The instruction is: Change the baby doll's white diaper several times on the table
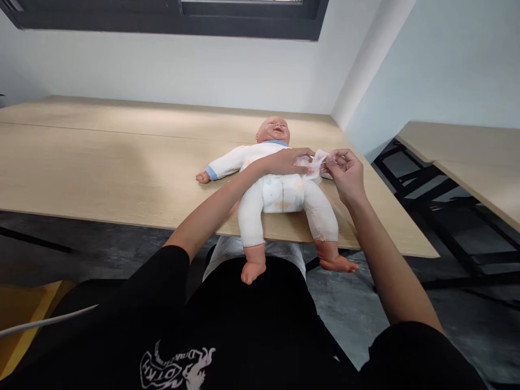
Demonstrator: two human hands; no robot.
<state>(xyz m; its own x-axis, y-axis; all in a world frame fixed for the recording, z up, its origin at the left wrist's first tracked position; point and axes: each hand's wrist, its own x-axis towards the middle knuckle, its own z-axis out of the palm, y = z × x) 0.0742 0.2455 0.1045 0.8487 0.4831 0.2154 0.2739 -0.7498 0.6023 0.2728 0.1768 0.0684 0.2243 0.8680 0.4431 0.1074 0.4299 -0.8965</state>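
Note:
A baby doll (246, 157) in a white suit with blue cuffs and collar lies on its back, its feet hanging over the table's front edge. A white printed diaper (283, 195) is around its hips. Across the doll's belly reaches my left hand (286, 161), its thumb and fingers closed about the diaper's upper edge near the doll's hip. My right hand (344, 169) pinches the thin white side flap (319, 162) of the diaper, pulled out and raised beside the hip. My hands partly hide the doll's waist and one of its arms.
The doll rests on a light wooden table (101, 168) near its right end. A second wooden table (467, 157) with dark metal legs stands to the right across a gap. Behind is a white wall (182, 70) below a dark window frame (244, 24). A white cable (49, 319) runs at lower left.

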